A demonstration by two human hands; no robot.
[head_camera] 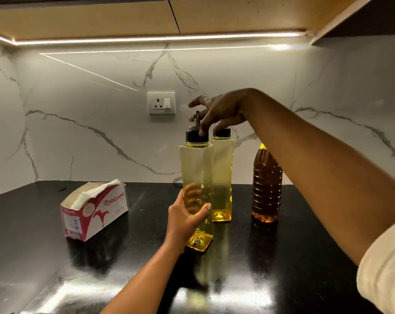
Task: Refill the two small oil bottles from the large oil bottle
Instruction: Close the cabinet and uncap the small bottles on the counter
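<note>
Two tall square yellow plastic bottles with black caps stand on the black counter. My left hand (187,215) grips the lower body of the nearer small bottle (197,168), which has a spout on its black cap (196,135). My right hand (219,112) hovers over that cap with fingers spread, one fingertip touching the cap's edge. The second small bottle (222,177) stands just behind and to the right, almost empty. The large ribbed bottle of dark amber oil (266,186) stands further right, its top hidden behind my right forearm.
A red-and-white tissue box (94,211) sits on the counter to the left. The glossy black countertop (282,257) meets a marble backsplash carrying a wall socket (161,103). Wooden cabinets with a light strip hang overhead.
</note>
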